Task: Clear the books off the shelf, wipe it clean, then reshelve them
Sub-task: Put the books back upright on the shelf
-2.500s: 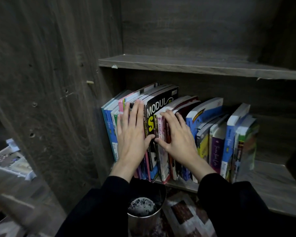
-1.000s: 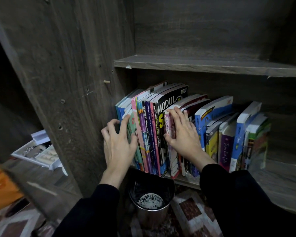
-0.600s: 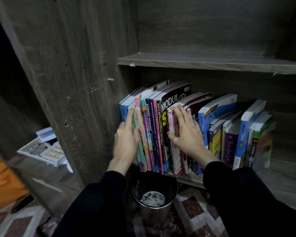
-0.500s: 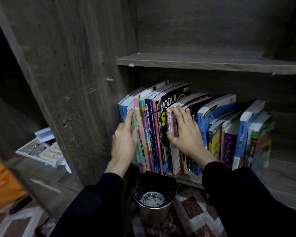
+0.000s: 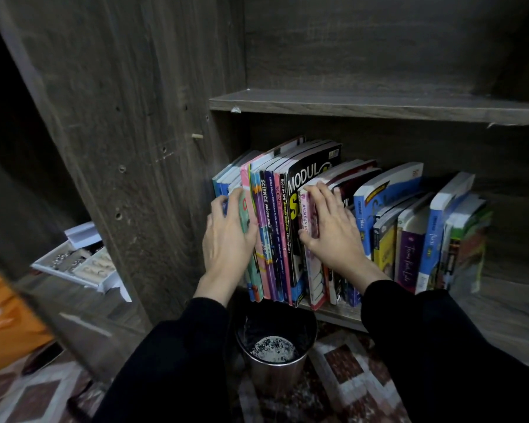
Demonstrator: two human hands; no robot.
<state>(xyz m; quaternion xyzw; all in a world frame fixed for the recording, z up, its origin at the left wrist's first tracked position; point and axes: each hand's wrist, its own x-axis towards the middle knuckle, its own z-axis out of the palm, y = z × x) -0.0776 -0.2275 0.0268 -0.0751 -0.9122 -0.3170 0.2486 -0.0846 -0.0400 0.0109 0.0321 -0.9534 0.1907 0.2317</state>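
A row of books stands on the lower shelf, packed upright at the left and leaning at the right. A black book marked MODUL stands near the middle. My left hand lies on the spines of the leftmost blue and green books, fingers nearly straight, thumb against a pink spine. My right hand rests flat on the pink and dark red spines just right of the black book, its thumb at that book's edge. Neither hand visibly holds a book.
The upper shelf is bare. A metal bin stands on the patterned floor right below the shelf's front edge, between my arms. The cabinet's side panel rises at the left, with a white tray and an orange object beyond it.
My left hand slid from the middle spines to the leftmost books by the side panel. My right hand stayed on the pink and red spines. No book has left the shelf.
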